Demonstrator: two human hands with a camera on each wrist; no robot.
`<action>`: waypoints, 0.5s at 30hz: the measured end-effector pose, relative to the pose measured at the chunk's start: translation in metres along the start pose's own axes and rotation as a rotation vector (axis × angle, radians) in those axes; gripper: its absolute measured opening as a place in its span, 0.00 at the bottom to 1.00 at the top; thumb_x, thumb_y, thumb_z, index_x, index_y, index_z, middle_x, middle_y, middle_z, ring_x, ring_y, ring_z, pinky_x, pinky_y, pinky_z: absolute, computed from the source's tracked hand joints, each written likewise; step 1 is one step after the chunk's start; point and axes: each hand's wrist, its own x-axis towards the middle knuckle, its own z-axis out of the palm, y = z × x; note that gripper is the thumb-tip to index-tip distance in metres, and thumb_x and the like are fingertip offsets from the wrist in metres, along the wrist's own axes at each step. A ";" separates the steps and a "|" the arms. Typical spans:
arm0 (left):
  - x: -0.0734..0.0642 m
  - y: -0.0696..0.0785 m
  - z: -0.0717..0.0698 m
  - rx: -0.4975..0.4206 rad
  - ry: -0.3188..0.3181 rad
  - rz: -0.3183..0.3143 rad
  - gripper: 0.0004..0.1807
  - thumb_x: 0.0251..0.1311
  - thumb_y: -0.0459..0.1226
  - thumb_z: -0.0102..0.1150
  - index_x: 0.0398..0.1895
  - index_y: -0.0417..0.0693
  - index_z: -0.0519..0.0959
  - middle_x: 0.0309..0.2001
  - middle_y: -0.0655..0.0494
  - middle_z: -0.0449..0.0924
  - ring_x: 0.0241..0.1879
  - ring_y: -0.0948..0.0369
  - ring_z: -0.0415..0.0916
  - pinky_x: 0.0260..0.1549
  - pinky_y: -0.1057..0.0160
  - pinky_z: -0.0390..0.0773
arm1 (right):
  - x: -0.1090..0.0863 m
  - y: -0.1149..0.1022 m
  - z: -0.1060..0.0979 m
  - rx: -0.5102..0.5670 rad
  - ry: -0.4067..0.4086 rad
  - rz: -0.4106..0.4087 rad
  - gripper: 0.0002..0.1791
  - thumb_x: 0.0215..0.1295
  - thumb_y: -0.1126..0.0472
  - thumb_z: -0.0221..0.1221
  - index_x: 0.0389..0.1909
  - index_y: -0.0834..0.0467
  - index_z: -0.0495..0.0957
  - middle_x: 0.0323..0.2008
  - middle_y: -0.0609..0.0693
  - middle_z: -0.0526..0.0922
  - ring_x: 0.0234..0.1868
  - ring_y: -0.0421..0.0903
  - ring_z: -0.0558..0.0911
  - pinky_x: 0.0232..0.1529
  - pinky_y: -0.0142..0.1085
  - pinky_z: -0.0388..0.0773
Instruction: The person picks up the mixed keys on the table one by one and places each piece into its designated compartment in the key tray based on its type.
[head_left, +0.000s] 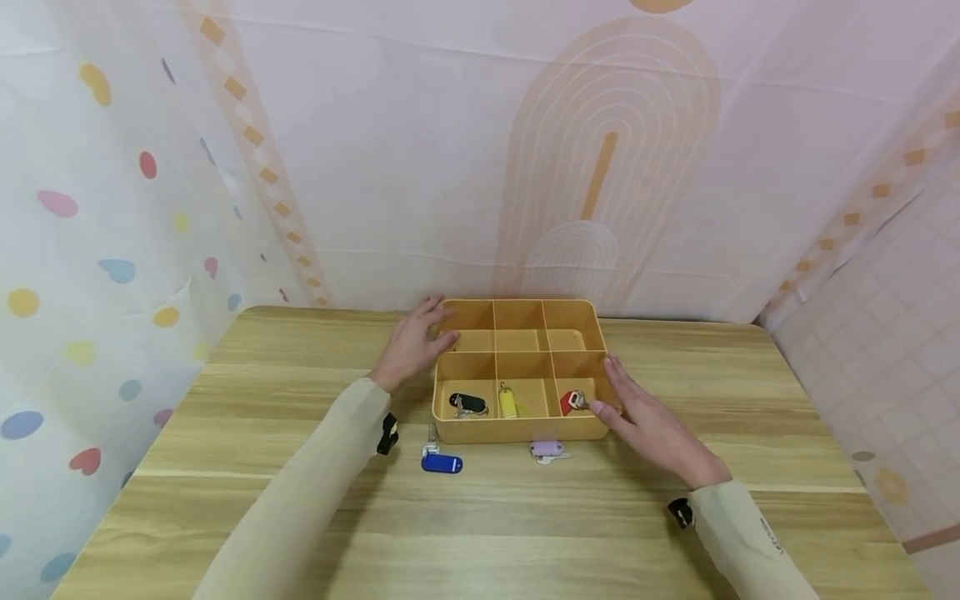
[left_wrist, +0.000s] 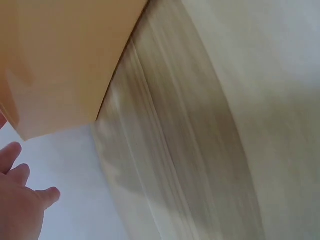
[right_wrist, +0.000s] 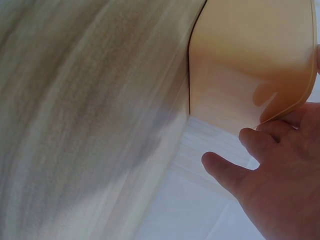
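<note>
A yellow-orange box [head_left: 521, 429] with several compartments stands on the wooden table. My left hand [head_left: 408, 343] is at its back left side, fingers spread, thumb over the rim. At the right side, my right hand [head_left: 656, 429] touches the rim with extended fingers, its thumb over the front corner. In the front compartments lie a black-tagged key [head_left: 468, 404], a yellow key tag [head_left: 507, 402] and a red-tagged key [head_left: 573, 402]. Before the box lie a blue-tagged key [head_left: 442, 463] and a purple-tagged key [head_left: 547, 448]. The wrist views show the box's outer walls; some fingertips are hidden.
The wooden table [head_left: 480, 533] extends on both sides of the box. A patterned cloth [head_left: 405, 167] hangs behind its back edge, with more cloth at left and right. Dark straps are at both wrists.
</note>
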 end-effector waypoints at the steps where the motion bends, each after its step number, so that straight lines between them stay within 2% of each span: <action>1: -0.001 0.000 -0.001 -0.005 -0.008 -0.004 0.30 0.74 0.45 0.58 0.74 0.41 0.70 0.81 0.40 0.52 0.80 0.41 0.45 0.73 0.30 0.48 | 0.000 0.000 0.000 0.000 -0.001 -0.001 0.46 0.81 0.35 0.43 0.84 0.55 0.36 0.83 0.51 0.35 0.81 0.59 0.48 0.77 0.60 0.50; 7: -0.014 -0.002 -0.010 -0.064 -0.032 -0.017 0.40 0.76 0.55 0.48 0.82 0.44 0.56 0.84 0.43 0.40 0.82 0.43 0.39 0.72 0.28 0.46 | 0.001 0.003 -0.001 0.003 -0.003 -0.003 0.46 0.81 0.36 0.43 0.84 0.54 0.35 0.84 0.53 0.35 0.81 0.60 0.47 0.77 0.61 0.50; 15: -0.036 -0.009 -0.023 -0.120 -0.025 -0.003 0.40 0.77 0.56 0.45 0.84 0.52 0.51 0.84 0.49 0.39 0.82 0.46 0.39 0.74 0.31 0.44 | 0.001 0.005 -0.002 0.001 -0.001 -0.005 0.46 0.81 0.36 0.43 0.84 0.54 0.35 0.84 0.53 0.36 0.81 0.61 0.48 0.76 0.62 0.50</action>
